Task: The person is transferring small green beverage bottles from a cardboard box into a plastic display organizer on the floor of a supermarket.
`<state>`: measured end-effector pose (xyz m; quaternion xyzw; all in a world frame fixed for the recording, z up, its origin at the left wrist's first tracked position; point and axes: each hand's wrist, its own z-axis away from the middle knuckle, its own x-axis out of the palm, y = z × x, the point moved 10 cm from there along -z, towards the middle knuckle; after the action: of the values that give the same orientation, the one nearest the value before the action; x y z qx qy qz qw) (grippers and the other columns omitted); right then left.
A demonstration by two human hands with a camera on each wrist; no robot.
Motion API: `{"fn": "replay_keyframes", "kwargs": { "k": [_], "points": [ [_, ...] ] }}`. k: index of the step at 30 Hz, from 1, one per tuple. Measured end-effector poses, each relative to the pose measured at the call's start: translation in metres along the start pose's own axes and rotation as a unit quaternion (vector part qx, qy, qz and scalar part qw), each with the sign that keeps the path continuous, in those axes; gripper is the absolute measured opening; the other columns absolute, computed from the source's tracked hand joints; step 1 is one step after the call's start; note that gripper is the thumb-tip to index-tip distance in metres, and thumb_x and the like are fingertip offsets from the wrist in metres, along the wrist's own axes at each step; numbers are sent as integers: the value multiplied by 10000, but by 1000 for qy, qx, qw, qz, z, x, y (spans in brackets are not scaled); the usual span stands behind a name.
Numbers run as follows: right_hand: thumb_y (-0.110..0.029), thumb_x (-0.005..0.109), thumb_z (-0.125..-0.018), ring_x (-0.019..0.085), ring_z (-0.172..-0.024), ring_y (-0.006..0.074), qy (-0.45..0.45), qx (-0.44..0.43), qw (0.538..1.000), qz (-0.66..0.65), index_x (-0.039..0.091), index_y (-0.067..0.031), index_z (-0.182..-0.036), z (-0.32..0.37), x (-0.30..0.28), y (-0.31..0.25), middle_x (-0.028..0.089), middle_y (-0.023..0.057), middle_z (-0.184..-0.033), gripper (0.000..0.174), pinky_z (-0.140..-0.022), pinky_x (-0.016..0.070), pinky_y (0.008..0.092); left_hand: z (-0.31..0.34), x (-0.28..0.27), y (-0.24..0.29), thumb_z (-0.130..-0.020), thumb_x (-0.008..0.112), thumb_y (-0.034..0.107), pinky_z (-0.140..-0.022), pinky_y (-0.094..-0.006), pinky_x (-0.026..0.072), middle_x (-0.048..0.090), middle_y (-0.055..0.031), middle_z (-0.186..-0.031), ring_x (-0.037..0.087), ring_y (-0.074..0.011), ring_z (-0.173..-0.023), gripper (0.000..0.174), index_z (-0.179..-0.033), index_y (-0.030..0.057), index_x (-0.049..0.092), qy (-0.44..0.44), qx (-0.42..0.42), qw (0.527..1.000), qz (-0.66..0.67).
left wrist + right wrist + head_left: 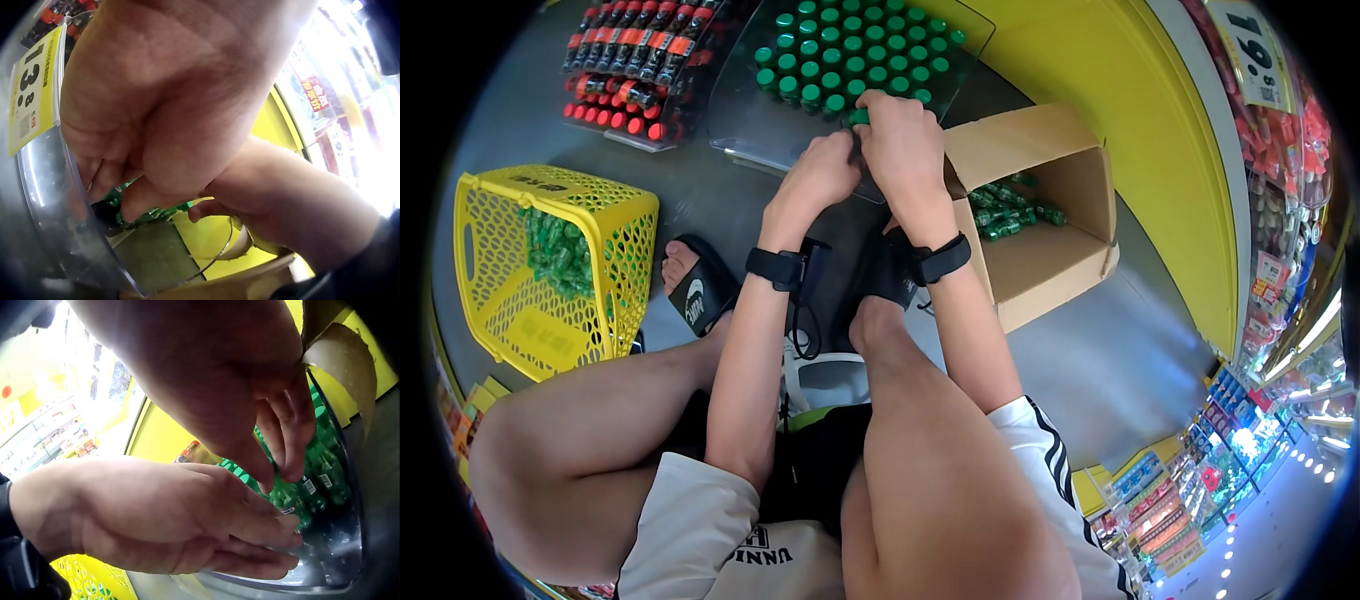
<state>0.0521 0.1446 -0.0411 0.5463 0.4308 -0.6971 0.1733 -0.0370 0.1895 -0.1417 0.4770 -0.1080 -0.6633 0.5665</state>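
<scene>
A clear plastic bin (745,125) holds rows of small bottles with green caps (830,55). My right hand (900,140) reaches in over its near edge, fingers bent down, and pinches a green bottle (286,492) beside the standing rows. My left hand (825,170) is close beside it at the bin's near side, fingertips almost meeting the right hand's. In the left wrist view a dark rounded shape (109,215) shows by the left hand's thumb; I cannot tell whether the fingers grip it.
An open cardboard box (1050,285) with green bottles lies at the right. At the left a yellow basket (625,260) holds more green bottles. Red-capped dark bottles (635,45) fill a rack at upper left. A price tag (39,87) hangs on the bin's front.
</scene>
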Motion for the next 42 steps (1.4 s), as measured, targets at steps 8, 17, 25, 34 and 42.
{"fn": "replay_keyframes", "kwargs": {
  "k": [8,17,25,34,42],
  "points": [
    [-183,789,-895,773,-894,401,-36,40,997,59,798,-136,-1160,-6,11,4,795,171,-958,269,-768,621,506,4,-12,15,-932,600,15,-980,-605,523,713,-322,-1150,640,-520,-1159,280,-1196,-45,672,51,63,997,-11],
    [-206,797,-901,773,-885,399,-33,49,997,55,799,-142,-1146,-7,4,0,798,166,-954,253,-762,619,501,2,1,14,-818,673,-81,-987,-531,577,699,-250,-1268,683,-453,-1134,380,-1197,-62,674,33,109,986,-118],
    [-224,808,-901,772,-878,392,-31,46,997,47,803,-136,-1116,-7,4,1,796,157,-931,232,-757,616,495,8,-4,21,-830,717,-34,-954,-473,620,692,-168,-1228,663,-370,-1201,351,-1179,-32,680,72,147,960,-226],
    [-231,808,-905,771,-884,397,-39,56,997,46,803,-141,-1115,-9,3,2,794,160,-923,229,-758,612,498,7,-3,20,-855,686,-34,-932,-486,625,670,-168,-1239,656,-371,-1192,344,-1199,-15,667,89,161,958,-221],
    [-244,802,-911,768,-903,388,-30,34,998,32,798,-131,-1111,-8,3,-1,795,151,-943,230,-767,611,497,11,-9,21,-879,682,-6,-907,-495,617,672,-174,-1197,665,-383,-1146,314,-1192,-18,664,100,172,956,-217]
  ]
}}
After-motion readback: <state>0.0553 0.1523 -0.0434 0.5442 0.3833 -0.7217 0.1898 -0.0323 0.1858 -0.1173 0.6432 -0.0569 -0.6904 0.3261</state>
